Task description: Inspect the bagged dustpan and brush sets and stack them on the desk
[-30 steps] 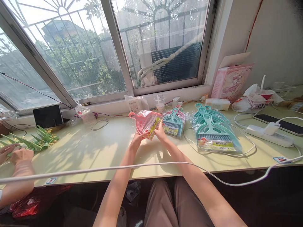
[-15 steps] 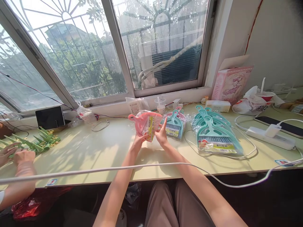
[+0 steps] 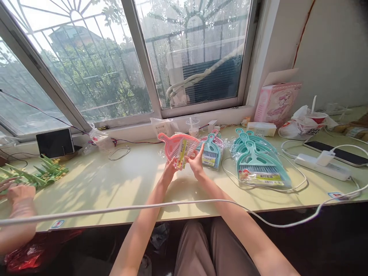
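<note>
A pink dustpan and brush set point(image 3: 175, 145) in clear wrap, with a yellow-green label, is held tilted over the table between my two hands. My left hand point(image 3: 170, 168) is closed on its lower left edge. On the right side, my right hand point(image 3: 196, 161) grips the wrap and label, fingers bent. Just right of it lies a smaller stack of wrapped sets, a teal dustpan and brush set point(image 3: 210, 151) on top and pink ones beneath. Farther right is a bigger stack of teal dustpan and brush sets point(image 3: 258, 165).
A white cable point(image 3: 120, 209) crosses in front of my forearms. At the left, another person's hand point(image 3: 21, 191) is by green artificial flowers point(image 3: 47, 170). A power strip point(image 3: 323, 166), phone point(image 3: 335, 153) and pink box point(image 3: 277, 101) stand right; a plastic cup point(image 3: 192, 125) is behind.
The pink set has turned and tilted slightly in my hands, its handle rising a little. My view has shifted slightly. The other person's hand has moved slightly left in view.
</note>
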Action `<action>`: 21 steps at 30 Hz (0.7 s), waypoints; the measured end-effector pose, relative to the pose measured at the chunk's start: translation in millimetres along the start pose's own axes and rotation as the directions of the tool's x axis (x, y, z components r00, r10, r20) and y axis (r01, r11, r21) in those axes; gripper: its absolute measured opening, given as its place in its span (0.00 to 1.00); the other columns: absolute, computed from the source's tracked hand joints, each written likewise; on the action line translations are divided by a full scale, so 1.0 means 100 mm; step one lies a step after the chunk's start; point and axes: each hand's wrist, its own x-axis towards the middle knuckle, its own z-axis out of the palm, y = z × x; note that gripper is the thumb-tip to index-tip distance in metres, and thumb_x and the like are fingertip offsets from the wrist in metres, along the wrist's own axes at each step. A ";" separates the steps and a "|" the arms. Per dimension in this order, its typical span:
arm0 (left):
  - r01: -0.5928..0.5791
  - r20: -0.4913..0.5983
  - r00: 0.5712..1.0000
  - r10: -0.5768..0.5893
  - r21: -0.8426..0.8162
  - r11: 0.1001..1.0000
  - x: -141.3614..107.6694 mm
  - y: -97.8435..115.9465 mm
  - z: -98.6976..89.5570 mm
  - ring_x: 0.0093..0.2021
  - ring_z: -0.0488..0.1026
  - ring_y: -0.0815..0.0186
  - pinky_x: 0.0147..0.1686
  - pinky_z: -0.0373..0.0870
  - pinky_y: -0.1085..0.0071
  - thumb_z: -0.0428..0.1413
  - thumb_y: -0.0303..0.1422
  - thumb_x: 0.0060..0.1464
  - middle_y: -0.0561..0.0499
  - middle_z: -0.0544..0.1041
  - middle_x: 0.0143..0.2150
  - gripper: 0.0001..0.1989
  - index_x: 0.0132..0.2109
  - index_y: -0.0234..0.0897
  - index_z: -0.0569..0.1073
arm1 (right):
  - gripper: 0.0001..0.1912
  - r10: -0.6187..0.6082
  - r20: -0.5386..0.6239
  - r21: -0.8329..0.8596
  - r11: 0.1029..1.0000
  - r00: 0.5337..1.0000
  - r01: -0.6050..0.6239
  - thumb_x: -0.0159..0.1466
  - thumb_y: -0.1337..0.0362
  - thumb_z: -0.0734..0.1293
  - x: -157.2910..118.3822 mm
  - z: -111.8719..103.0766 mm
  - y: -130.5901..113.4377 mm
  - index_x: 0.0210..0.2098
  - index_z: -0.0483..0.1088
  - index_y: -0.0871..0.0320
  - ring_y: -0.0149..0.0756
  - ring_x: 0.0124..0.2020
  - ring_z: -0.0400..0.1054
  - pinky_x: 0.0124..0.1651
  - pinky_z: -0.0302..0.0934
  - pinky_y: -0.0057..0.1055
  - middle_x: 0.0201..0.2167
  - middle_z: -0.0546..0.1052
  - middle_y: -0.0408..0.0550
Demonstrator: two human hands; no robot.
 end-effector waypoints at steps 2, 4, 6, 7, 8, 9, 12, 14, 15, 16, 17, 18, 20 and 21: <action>0.014 0.003 1.000 -0.014 0.000 1.000 -0.01 -0.02 0.00 0.51 0.74 0.56 0.44 0.76 0.62 0.65 0.42 0.50 0.44 0.74 0.57 0.33 0.61 0.41 0.67 | 0.62 0.001 0.013 0.004 1.000 1.000 -0.001 0.53 0.64 0.70 -0.02 0.01 0.02 0.71 0.21 0.47 0.41 0.37 0.76 0.39 0.74 0.42 0.54 0.71 0.55; 0.039 0.006 0.999 -0.039 -0.001 0.999 -0.02 -0.06 0.01 0.51 0.75 0.56 0.43 0.77 0.61 0.66 0.40 0.48 0.44 0.75 0.56 0.32 0.60 0.41 0.68 | 0.60 -0.010 0.011 0.001 1.000 1.000 0.010 0.53 0.64 0.70 -0.02 0.00 0.02 0.71 0.24 0.47 0.40 0.37 0.76 0.39 0.74 0.40 0.55 0.71 0.55; 0.062 0.012 0.998 -0.062 -0.006 0.998 -0.03 -0.11 0.02 0.52 0.74 0.54 0.42 0.77 0.60 0.66 0.40 0.48 0.44 0.74 0.56 0.31 0.58 0.41 0.69 | 0.59 -0.014 -0.002 -0.014 1.000 1.000 0.014 0.54 0.64 0.70 -0.02 0.00 0.03 0.71 0.26 0.47 0.40 0.36 0.75 0.37 0.74 0.39 0.55 0.71 0.55; 0.068 0.009 0.998 -0.068 -0.010 0.998 -0.03 -0.12 0.02 0.53 0.74 0.53 0.42 0.77 0.60 0.66 0.41 0.48 0.44 0.74 0.56 0.30 0.58 0.41 0.69 | 0.59 -0.009 -0.012 -0.026 1.000 1.000 0.009 0.54 0.64 0.69 -0.02 0.00 0.03 0.71 0.26 0.47 0.41 0.36 0.75 0.36 0.74 0.39 0.54 0.71 0.55; 0.067 0.002 0.998 -0.067 -0.013 0.998 -0.02 -0.13 0.03 0.53 0.73 0.52 0.42 0.77 0.59 0.66 0.41 0.48 0.44 0.74 0.57 0.30 0.57 0.41 0.69 | 0.59 -0.005 -0.023 -0.037 0.999 1.000 0.004 0.54 0.64 0.69 -0.03 0.00 0.03 0.71 0.25 0.48 0.41 0.36 0.75 0.36 0.74 0.39 0.54 0.71 0.55; 0.060 -0.006 0.998 -0.060 -0.017 0.998 -0.02 -0.13 0.03 0.54 0.73 0.52 0.43 0.77 0.58 0.67 0.41 0.48 0.44 0.73 0.57 0.30 0.57 0.42 0.69 | 0.58 -0.005 -0.033 -0.046 0.999 0.999 0.003 0.55 0.64 0.68 -0.03 0.00 0.04 0.71 0.24 0.48 0.41 0.37 0.75 0.38 0.74 0.40 0.54 0.71 0.55; 0.018 -0.035 0.999 -0.019 -0.035 0.999 -0.01 -0.12 0.05 0.55 0.73 0.52 0.47 0.75 0.56 0.67 0.41 0.48 0.44 0.73 0.58 0.32 0.58 0.43 0.67 | 0.53 -0.039 -0.041 -0.063 0.997 0.998 0.036 0.58 0.65 0.65 -0.05 0.03 0.05 0.71 0.26 0.49 0.37 0.36 0.75 0.43 0.73 0.40 0.57 0.69 0.57; -0.001 -0.039 0.999 0.000 -0.042 0.999 -0.01 -0.10 0.05 0.57 0.72 0.52 0.49 0.74 0.55 0.66 0.42 0.49 0.44 0.73 0.58 0.33 0.59 0.43 0.66 | 0.51 -0.066 -0.014 -0.059 0.996 0.998 0.065 0.59 0.65 0.63 -0.07 0.05 0.05 0.71 0.27 0.48 0.36 0.35 0.75 0.44 0.72 0.41 0.59 0.67 0.58; -0.010 -0.038 0.999 0.008 -0.042 0.999 -0.01 -0.09 0.05 0.57 0.72 0.53 0.50 0.74 0.55 0.66 0.42 0.49 0.44 0.73 0.58 0.33 0.60 0.43 0.65 | 0.50 -0.074 0.006 -0.053 0.996 0.997 0.074 0.59 0.65 0.62 -0.07 0.05 0.05 0.71 0.26 0.48 0.35 0.35 0.75 0.45 0.72 0.41 0.59 0.66 0.58; -0.018 -0.036 0.999 0.017 -0.037 0.999 -0.02 -0.08 0.05 0.57 0.71 0.53 0.51 0.73 0.55 0.66 0.42 0.49 0.44 0.73 0.58 0.33 0.60 0.44 0.65 | 0.50 -0.078 0.024 -0.048 0.996 0.997 0.079 0.60 0.64 0.62 -0.07 0.06 0.06 0.71 0.26 0.48 0.35 0.36 0.75 0.46 0.72 0.41 0.60 0.65 0.58; -0.024 -0.029 0.999 0.023 -0.031 0.999 -0.02 -0.08 0.05 0.57 0.71 0.53 0.52 0.73 0.55 0.66 0.42 0.49 0.45 0.72 0.59 0.34 0.61 0.45 0.65 | 0.50 -0.075 0.035 -0.047 0.996 0.997 0.077 0.60 0.64 0.62 -0.07 0.06 0.07 0.71 0.26 0.48 0.35 0.36 0.75 0.46 0.72 0.41 0.60 0.65 0.58; -0.025 -0.021 0.999 0.025 -0.023 0.999 -0.02 -0.07 0.05 0.58 0.71 0.53 0.52 0.73 0.54 0.66 0.41 0.49 0.45 0.72 0.59 0.34 0.61 0.46 0.65 | 0.50 -0.068 0.038 -0.049 0.996 0.997 0.069 0.60 0.64 0.62 -0.07 0.06 0.08 0.71 0.27 0.48 0.35 0.37 0.74 0.46 0.71 0.40 0.60 0.65 0.58; -0.013 -0.005 1.000 0.013 -0.006 1.000 -0.02 -0.08 0.03 0.57 0.71 0.54 0.52 0.73 0.54 0.66 0.40 0.49 0.46 0.72 0.60 0.33 0.60 0.46 0.65 | 0.50 -0.047 0.019 -0.057 0.997 0.999 0.048 0.59 0.63 0.63 -0.05 0.05 0.10 0.71 0.28 0.48 0.34 0.36 0.74 0.45 0.72 0.39 0.60 0.65 0.58; -0.002 0.002 1.000 0.002 0.003 1.000 -0.01 -0.09 0.03 0.57 0.71 0.54 0.51 0.74 0.54 0.66 0.40 0.48 0.45 0.72 0.60 0.33 0.60 0.46 0.65 | 0.51 -0.039 0.006 -0.055 0.998 0.999 0.039 0.59 0.63 0.64 -0.04 0.05 0.11 0.71 0.28 0.48 0.34 0.35 0.74 0.44 0.72 0.39 0.59 0.65 0.58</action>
